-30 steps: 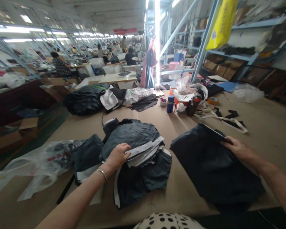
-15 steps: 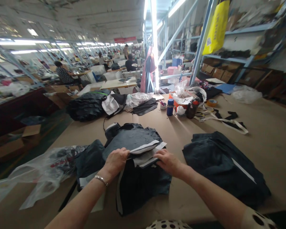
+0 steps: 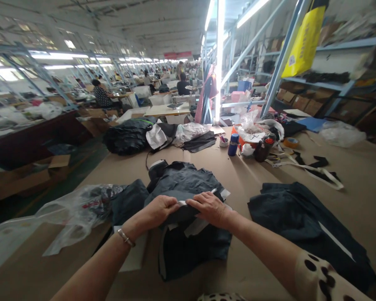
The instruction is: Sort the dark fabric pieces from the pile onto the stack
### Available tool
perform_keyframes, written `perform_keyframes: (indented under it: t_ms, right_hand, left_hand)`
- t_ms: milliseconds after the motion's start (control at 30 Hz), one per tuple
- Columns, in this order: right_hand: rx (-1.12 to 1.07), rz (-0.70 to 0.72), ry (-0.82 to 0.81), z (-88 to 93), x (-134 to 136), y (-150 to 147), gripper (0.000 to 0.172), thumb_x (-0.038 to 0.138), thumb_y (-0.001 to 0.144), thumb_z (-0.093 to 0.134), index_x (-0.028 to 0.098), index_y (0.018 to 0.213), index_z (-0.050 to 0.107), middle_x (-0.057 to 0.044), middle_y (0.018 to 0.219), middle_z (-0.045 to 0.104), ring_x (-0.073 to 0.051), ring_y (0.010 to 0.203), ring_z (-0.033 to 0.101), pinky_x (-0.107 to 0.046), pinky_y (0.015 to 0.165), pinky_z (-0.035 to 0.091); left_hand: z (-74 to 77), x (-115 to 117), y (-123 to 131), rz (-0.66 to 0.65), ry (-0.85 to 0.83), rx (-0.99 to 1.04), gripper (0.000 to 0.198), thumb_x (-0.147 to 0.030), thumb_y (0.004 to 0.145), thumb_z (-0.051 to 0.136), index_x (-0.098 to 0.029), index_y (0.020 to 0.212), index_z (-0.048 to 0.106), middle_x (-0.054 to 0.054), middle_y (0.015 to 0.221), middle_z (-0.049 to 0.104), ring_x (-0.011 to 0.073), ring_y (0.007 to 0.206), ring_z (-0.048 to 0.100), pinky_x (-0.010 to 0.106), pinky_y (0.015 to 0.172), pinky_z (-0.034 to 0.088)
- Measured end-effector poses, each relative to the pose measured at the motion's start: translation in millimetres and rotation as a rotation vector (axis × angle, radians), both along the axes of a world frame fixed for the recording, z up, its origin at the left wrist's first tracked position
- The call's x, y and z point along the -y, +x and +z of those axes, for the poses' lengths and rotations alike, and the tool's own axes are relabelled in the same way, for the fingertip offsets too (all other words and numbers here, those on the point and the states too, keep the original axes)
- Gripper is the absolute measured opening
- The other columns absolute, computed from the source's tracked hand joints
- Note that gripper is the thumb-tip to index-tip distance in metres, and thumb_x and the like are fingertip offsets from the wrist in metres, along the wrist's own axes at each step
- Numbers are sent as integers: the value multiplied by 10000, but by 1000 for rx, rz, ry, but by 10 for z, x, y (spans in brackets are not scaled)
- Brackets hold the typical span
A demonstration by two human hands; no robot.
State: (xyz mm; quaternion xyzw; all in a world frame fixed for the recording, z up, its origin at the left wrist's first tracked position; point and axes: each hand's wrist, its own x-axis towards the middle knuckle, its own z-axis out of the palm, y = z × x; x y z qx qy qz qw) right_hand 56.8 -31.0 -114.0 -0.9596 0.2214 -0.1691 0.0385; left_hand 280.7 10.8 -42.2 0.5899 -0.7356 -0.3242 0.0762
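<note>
Centre foreground: pile of dark grey cut fabric pieces [image 3: 188, 184] on brown paper-covered table [image 3: 238, 175], left hand [image 3: 158, 209] and right hand [image 3: 209, 208] on it. Flat dark fabric stack [image 3: 301, 217] lower right; clear plastic bag [image 3: 65, 209] lower left; blue bottle [image 3: 232, 144] behind, upper centre

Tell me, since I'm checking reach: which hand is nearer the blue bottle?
Right. The right hand rests on the dark cloth pile, below and slightly left of the blue bottle; the left hand lies farther left on that pile.

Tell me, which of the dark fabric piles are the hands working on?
The middle pile, with white strips: both the left hand and right hand press on it. The right-side pile lies untouched.
</note>
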Motion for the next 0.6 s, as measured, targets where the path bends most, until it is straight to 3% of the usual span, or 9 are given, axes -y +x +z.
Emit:
perform_keyframes:
  t_ms: [100, 167, 200, 233, 300, 367, 433, 500, 600]
  right_hand:
    - [1, -64, 133, 72, 34, -20, 578, 344, 771, 677, 225, 1280, 429, -60, 1017, 558, -217, 935, 525, -343, 805, 438]
    - [96, -179, 250, 76, 70, -40, 538, 356, 751, 696, 220, 1220, 469, -53, 1021, 555, -206, 940, 535, -318, 800, 438]
    - [165, -252, 313, 73, 86, -50, 495, 365, 746, 701, 215, 1172, 497, -50, 1021, 554, -197, 933, 539, -304, 790, 437]
    - [235, -323, 375, 69, 95, -58, 431, 367, 749, 697, 209, 1112, 526, -44, 1008, 557, -187, 914, 542, -291, 776, 433]
    - [341, -420, 479, 57, 76, -54, 268, 336, 772, 671, 201, 979, 567, -30, 953, 570, -168, 856, 545, -274, 745, 418]
    - [411, -437, 557, 27, -2, -20, 135, 273, 795, 629, 197, 895, 580, -17, 891, 584, -153, 813, 541, -262, 727, 399]
    - [483, -413, 647, -20, -123, 32, 67, 232, 800, 592, 193, 854, 584, 0, 823, 587, -136, 764, 530, -249, 696, 381]
    - [565, -406, 747, -57, -240, 71, 40, 215, 772, 594, 179, 775, 576, 22, 733, 558, -116, 696, 494, -236, 652, 360]
    - [678, -414, 920, -12, -324, 59, 102, 191, 660, 648, 157, 666, 551, 43, 662, 500, -94, 633, 434, -220, 593, 338]
  left_hand:
    - [148, -93, -55, 46, -343, 83, 253, -347, 864, 469, -161, 838, 637, 52, 839, 599, 184, 804, 528, 310, 762, 385]
    - [171, -216, -126, 186, -645, 28, 232, -351, 863, 491, -165, 844, 628, 67, 887, 598, 201, 876, 529, 343, 837, 380]
    - [139, -284, -176, 291, -705, -50, 259, -381, 862, 496, -160, 782, 607, 57, 817, 584, 188, 816, 526, 333, 794, 396]
    - [77, -349, -238, 405, -663, -165, 308, -420, 856, 497, -158, 714, 572, 40, 716, 554, 167, 710, 511, 311, 702, 408]
    - [-118, -447, -398, 628, -384, -466, 346, -492, 812, 540, -159, 716, 544, 10, 619, 516, 140, 570, 473, 269, 530, 382]
    - [-337, -481, -585, 763, -81, -775, 383, -499, 738, 634, -153, 888, 571, 30, 749, 600, 160, 641, 551, 256, 516, 430]
    - [-493, -458, -748, 842, 60, -1024, 484, -450, 685, 710, -154, 1039, 564, 64, 965, 638, 184, 793, 607, 266, 604, 499]
    - [-543, -404, -841, 891, 86, -1148, 488, -408, 665, 742, -135, 1040, 591, 81, 1009, 650, 172, 789, 618, 252, 622, 503]
    - [-458, -328, -845, 843, 126, -1204, 466, -354, 642, 770, -110, 1014, 630, 87, 883, 687, 165, 684, 626, 257, 603, 500]
